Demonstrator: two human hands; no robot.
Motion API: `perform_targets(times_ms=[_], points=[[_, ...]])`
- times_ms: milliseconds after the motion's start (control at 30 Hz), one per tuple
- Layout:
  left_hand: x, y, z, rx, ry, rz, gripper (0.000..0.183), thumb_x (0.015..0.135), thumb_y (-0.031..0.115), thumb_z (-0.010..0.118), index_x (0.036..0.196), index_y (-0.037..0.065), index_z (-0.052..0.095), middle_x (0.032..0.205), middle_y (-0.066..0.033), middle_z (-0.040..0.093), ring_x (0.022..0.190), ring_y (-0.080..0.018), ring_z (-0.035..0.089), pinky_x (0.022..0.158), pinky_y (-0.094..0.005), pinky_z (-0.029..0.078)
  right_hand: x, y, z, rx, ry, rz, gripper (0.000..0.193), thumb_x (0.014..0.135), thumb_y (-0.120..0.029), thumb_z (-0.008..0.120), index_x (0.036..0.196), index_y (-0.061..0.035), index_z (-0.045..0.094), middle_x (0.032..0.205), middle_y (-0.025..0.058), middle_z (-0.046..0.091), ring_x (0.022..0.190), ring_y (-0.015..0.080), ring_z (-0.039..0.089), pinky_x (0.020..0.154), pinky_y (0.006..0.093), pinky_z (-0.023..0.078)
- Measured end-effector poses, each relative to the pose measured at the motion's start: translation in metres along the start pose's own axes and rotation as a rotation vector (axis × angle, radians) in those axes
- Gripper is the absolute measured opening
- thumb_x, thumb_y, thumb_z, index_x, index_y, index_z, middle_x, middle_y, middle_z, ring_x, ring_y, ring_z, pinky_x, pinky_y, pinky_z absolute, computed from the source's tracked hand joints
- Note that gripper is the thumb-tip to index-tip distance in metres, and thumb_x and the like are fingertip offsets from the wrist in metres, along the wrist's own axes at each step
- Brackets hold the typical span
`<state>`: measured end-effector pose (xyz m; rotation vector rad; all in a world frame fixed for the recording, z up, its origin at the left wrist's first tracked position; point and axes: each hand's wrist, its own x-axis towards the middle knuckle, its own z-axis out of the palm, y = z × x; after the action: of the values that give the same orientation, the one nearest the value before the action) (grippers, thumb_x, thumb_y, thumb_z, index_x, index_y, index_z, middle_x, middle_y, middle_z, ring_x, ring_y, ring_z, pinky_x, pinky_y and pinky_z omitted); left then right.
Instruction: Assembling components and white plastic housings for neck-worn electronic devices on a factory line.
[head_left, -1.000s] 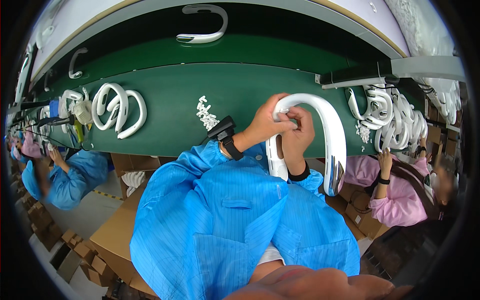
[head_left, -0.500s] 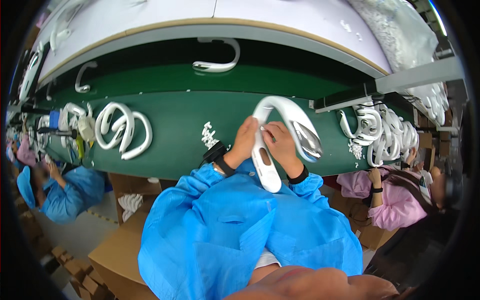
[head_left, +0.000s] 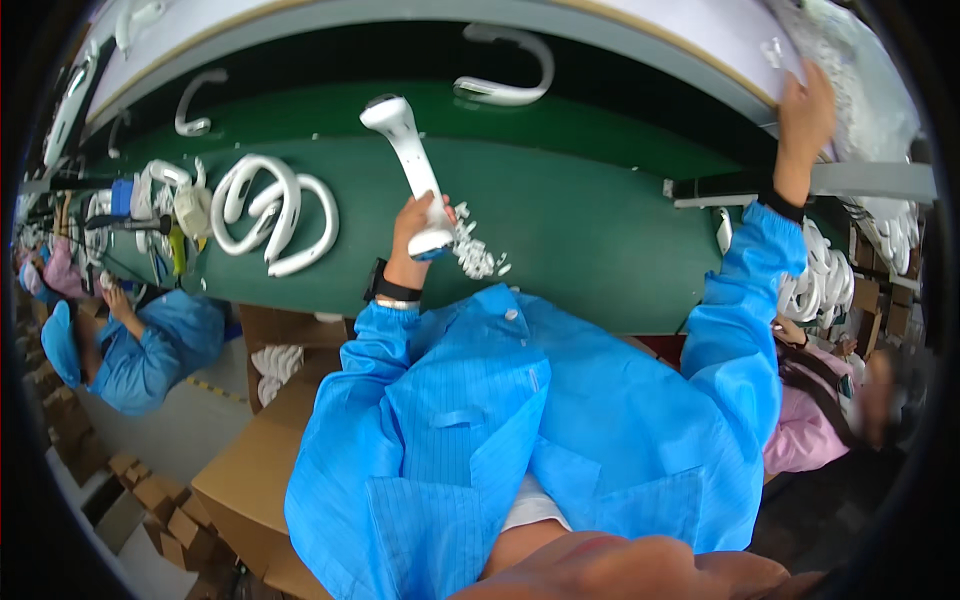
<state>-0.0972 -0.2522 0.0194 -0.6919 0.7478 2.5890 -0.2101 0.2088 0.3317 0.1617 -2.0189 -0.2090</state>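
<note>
My left hand [head_left: 412, 225] is closed around a white curved neckband device [head_left: 408, 150], held above the green table. One rounded end points away from me; the other, with a shiny blue-tinted face, is by my wrist. Just right of that hand lies a small pile of white plastic pieces [head_left: 474, 250]. My right arm is stretched out to the upper right. There my right hand [head_left: 806, 112] reaches over the shelf edge, fingers apart, beside a clear plastic bag [head_left: 868, 90] of small white parts. I see nothing between its fingers.
Several white neckbands [head_left: 272, 215] lie on the green table [head_left: 590, 240] at the left, tools beyond them. More neckbands [head_left: 815, 275] are heaped at the right. A grey shelf bar [head_left: 870, 180] runs below my right hand. Co-workers in blue [head_left: 165, 350] and pink [head_left: 808, 425] sit either side.
My right hand has left the neckband and gone up right to the shelf. The left hand has moved left with the neckband, which is now turned, one end pointing away.
</note>
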Motion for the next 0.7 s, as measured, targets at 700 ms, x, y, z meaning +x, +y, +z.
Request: perform_targets(times_ms=[700], points=[[-0.021, 0.069, -0.025, 0.260, 0.026, -0.194, 0.032, 0.079, -0.002, 0.054, 0.110, -0.001, 0.046, 0.090, -0.0126, 0.056, 0.074, -0.0225, 0.058, 0.064, -0.0344, 0.051, -0.268, -0.231, 0.214, 0.313, -0.951, 0.175, 0.037, 0.078, -0.006, 0.052, 0.114, -0.0121, 0.057, 0.113, 0.0055, 0.060, 0.115, 0.0268, 0.051, 0.085, 0.0484, 0.044]])
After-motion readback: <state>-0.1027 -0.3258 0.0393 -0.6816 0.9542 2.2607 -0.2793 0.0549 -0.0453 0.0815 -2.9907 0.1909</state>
